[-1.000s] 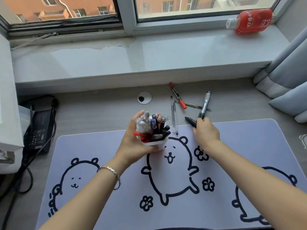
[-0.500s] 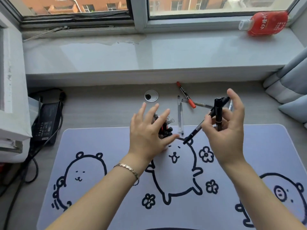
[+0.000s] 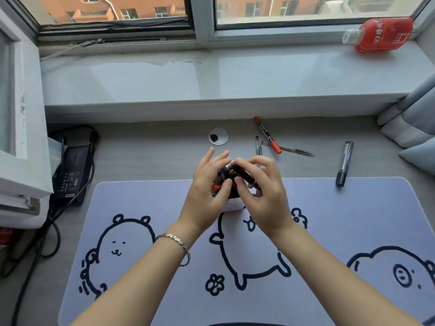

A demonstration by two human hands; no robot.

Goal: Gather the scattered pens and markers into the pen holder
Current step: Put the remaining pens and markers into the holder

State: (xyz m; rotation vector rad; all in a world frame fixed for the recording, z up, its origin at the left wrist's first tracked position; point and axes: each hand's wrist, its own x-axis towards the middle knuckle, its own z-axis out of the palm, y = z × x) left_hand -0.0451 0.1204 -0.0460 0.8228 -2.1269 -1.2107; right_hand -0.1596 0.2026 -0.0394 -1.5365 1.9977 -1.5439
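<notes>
Lilac desk mat [image 3: 141, 203], navy bear outlines; red bottle [image 3: 383, 34]

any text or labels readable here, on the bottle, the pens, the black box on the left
Red bottle on the windowsill: white characters on its label, too blurred to read.
Red-capped marker: dark print on the barrel, too small to read.
Black marker: markings on the barrel, unreadable.
Black power adapter: lines of small white print, too small to read.
Desk mat: drawings only, no words.
No text can be quoted.
</notes>
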